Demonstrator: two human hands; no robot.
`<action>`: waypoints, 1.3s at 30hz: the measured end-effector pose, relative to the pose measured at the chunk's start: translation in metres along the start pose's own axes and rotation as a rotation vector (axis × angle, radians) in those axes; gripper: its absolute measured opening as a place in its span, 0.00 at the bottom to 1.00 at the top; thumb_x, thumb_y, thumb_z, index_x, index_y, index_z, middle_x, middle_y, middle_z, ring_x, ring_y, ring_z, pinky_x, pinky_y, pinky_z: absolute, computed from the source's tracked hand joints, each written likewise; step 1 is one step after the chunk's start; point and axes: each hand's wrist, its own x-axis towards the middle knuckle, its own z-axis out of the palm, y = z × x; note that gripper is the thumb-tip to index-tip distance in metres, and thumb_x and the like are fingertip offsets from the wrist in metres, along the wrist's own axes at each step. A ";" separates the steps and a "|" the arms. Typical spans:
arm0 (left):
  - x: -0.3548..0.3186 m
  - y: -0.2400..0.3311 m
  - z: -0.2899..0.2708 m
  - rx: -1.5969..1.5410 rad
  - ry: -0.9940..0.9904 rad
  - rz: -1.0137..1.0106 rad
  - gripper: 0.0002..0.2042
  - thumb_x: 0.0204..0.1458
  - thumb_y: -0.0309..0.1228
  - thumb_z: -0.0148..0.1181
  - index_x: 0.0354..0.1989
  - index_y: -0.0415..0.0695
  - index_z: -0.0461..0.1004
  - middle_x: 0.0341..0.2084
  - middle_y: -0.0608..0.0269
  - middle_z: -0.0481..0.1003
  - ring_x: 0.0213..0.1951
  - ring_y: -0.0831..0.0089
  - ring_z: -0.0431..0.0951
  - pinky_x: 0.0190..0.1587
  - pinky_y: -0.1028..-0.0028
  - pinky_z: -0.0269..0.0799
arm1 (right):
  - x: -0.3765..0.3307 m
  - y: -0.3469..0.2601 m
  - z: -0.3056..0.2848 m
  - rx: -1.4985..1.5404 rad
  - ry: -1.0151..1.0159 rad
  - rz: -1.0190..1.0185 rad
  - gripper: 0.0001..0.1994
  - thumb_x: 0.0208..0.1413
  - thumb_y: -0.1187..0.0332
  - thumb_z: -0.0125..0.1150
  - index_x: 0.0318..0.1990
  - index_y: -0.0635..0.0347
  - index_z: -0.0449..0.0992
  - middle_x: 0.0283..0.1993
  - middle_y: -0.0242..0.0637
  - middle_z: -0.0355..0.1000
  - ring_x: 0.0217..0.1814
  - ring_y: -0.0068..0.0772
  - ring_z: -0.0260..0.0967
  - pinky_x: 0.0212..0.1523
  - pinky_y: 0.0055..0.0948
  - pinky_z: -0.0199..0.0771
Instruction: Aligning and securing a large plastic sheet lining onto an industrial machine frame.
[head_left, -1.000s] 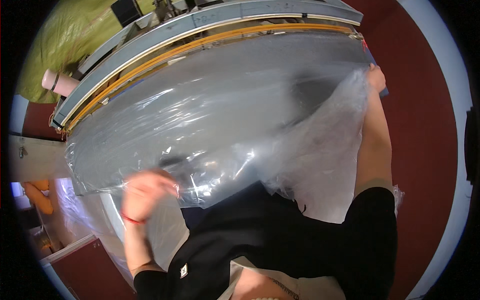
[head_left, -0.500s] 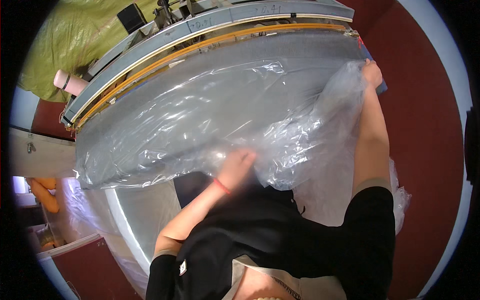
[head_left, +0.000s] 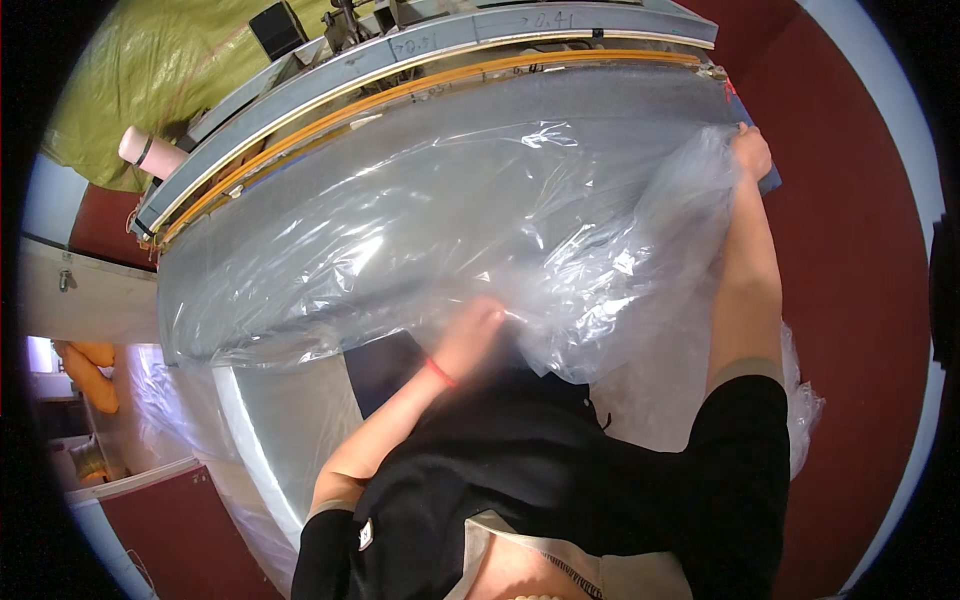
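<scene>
A wide sheet of clear plastic film (head_left: 330, 250) lies crinkled over a flat grey surface (head_left: 620, 95) in front of me. My right hand (head_left: 752, 153) is closed on the film's bunched far right corner, arm stretched out. Bent in close to my body, my left hand (head_left: 474, 335) is at the film's near edge, a red band on its wrist. Motion smears its fingers, so whether they grip the film is unclear. Near it the film rises in shiny folds.
Beyond the surface runs a long grey metal beam (head_left: 450, 38) with orange strips (head_left: 420, 85) along it. A pink roll (head_left: 150, 152) sticks out at its left end. Yellow-green sheeting (head_left: 150, 80) lies behind. Reddish-brown floor (head_left: 850, 300) is on the right; more film hangs below.
My left hand stays at the near edge, still blurred, and the film's folds around it have shifted. The film's near left edge has risen slightly. My right hand keeps its hold; the view shifts a little.
</scene>
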 end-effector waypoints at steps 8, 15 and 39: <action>-0.010 0.124 -0.071 -1.137 0.150 -0.220 0.10 0.47 0.30 0.56 0.33 0.45 0.61 0.21 0.71 0.64 0.23 0.83 0.66 0.26 0.82 0.64 | 0.005 0.001 0.008 -0.021 0.007 -0.022 0.18 0.54 0.54 0.41 0.34 0.56 0.74 0.35 0.47 0.72 0.41 0.48 0.69 0.39 0.43 0.67; -0.018 0.192 -0.147 -1.052 -0.919 0.785 0.07 0.46 0.25 0.54 0.34 0.40 0.70 0.20 0.48 0.73 0.19 0.60 0.74 0.17 0.79 0.66 | 0.002 0.004 0.005 -0.003 -0.013 -0.028 0.18 0.54 0.53 0.41 0.35 0.56 0.73 0.36 0.46 0.71 0.41 0.48 0.68 0.39 0.43 0.67; -0.020 0.167 -0.126 -0.855 0.356 -0.088 0.10 0.56 0.38 0.43 0.29 0.45 0.58 0.08 0.72 0.56 0.05 0.87 0.49 0.06 0.85 0.48 | 0.006 0.010 0.007 -0.046 -0.038 -0.041 0.18 0.54 0.53 0.41 0.35 0.56 0.72 0.36 0.46 0.71 0.41 0.50 0.68 0.39 0.45 0.66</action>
